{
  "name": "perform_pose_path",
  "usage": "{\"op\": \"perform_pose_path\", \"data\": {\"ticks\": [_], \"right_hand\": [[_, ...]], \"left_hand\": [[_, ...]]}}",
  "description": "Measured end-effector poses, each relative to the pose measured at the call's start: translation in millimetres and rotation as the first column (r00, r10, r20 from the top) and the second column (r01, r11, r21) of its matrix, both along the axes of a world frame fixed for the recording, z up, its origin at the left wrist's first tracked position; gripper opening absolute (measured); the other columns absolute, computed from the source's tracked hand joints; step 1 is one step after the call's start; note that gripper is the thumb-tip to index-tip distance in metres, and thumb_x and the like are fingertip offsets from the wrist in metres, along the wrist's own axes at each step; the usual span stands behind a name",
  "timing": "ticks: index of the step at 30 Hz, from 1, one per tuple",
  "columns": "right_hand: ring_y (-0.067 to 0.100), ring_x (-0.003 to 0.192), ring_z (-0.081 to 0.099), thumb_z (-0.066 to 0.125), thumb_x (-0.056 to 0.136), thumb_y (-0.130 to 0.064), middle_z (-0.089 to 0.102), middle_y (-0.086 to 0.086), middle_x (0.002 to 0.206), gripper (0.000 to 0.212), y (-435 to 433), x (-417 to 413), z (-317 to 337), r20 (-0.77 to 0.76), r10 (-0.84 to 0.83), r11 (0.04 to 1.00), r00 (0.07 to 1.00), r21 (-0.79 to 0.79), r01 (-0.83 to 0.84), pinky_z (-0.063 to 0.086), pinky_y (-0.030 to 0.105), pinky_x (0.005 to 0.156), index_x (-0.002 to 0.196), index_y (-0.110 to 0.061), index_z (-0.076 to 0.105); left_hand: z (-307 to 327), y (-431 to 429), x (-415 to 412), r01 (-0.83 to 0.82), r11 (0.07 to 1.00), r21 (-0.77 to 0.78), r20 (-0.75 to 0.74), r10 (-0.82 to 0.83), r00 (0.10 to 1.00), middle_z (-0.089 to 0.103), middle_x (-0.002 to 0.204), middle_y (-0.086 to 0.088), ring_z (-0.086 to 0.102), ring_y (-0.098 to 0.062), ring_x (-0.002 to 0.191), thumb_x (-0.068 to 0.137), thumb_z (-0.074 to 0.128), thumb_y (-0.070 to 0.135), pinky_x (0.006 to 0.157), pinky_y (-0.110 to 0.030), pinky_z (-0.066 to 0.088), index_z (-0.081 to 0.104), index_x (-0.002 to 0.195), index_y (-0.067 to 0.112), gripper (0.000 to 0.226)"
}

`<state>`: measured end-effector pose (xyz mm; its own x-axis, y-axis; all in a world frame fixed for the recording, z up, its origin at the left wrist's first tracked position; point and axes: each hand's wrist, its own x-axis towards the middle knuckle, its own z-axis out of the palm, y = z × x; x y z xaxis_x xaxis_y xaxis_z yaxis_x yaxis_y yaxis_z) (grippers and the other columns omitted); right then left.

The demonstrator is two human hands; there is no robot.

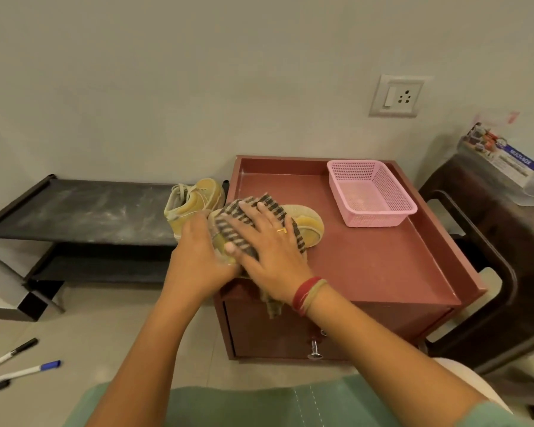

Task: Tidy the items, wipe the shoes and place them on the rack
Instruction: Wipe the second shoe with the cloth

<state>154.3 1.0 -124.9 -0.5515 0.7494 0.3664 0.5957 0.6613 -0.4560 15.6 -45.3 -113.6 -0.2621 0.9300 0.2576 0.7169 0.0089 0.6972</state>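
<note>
Your right hand [269, 241] presses the striped cloth [272, 204] onto the yellow shoe [310, 226] at frame centre, on the red counter [383, 266], with its fingers [247, 208] spread flat. Your left hand [198, 257] grips the shoe's near end. The second shoe [191, 198] sits on the black rack [90, 211], left of centre.

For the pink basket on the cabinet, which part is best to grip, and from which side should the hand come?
Probably the near rim of the pink basket, coming from the front and above, thumb inside, fingers outside. It stands upright, open-topped and looks empty, so that rim is free; its far side sits close to the raised back edge of the cabinet.
</note>
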Motion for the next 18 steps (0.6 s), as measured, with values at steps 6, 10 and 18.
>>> {"op": "perform_pose_path", "data": {"ticks": [6, 10, 18], "right_hand": [[0.007, 0.144, -0.008, 0.019, 0.086, -0.070, 0.007, -0.016, 0.157, 0.065, 25.2, 22.2, -27.3, -0.104, -0.205, 0.967, 0.973, -0.177, 0.185, 0.005, 0.051, 0.117, 0.145, -0.042, 0.022], [0.012, 0.145, -0.008, 0.027, 0.093, -0.061, -0.002, -0.011, 0.158, 0.063, 39.7, 42.0, -39.4, -0.089, -0.329, 0.912, 0.940, -0.287, 0.292, 0.004, 0.048, 0.118, 0.147, -0.038, 0.006], [0.020, 0.140, 0.027, 0.031, 0.095, -0.054, 0.029, -0.001, 0.152, 0.060, 56.1, 68.4, -53.3, -0.111, -0.480, 0.808, 0.870, -0.444, 0.388, 0.004, 0.049, 0.116, 0.146, -0.024, 0.026]], "left_hand": [[-2.8, -0.8, -7.2, 0.004, 0.995, -0.098, -0.013, -0.006, 1.000, 0.042, 0.124, 0.000, 0.050, -0.017, 0.100, 0.061, 0.083, 0.019, 0.076, -0.033, 0.046, 0.033, 0.134, 0.018, 0.088], [-3.5, 2.9, -7.6, -0.018, 0.987, -0.157, 0.027, 0.023, 0.999, 0.038, 0.136, -0.005, 0.050, -0.025, 0.112, 0.062, 0.083, 0.022, 0.085, -0.038, 0.047, 0.026, 0.142, 0.017, 0.099], [-3.0, 0.0, -2.1, -0.020, 0.987, -0.157, 0.044, 0.027, 0.999, 0.034, 0.137, -0.005, 0.045, -0.017, 0.103, 0.067, 0.082, 0.019, 0.080, -0.032, 0.041, 0.023, 0.144, 0.019, 0.097]]}}
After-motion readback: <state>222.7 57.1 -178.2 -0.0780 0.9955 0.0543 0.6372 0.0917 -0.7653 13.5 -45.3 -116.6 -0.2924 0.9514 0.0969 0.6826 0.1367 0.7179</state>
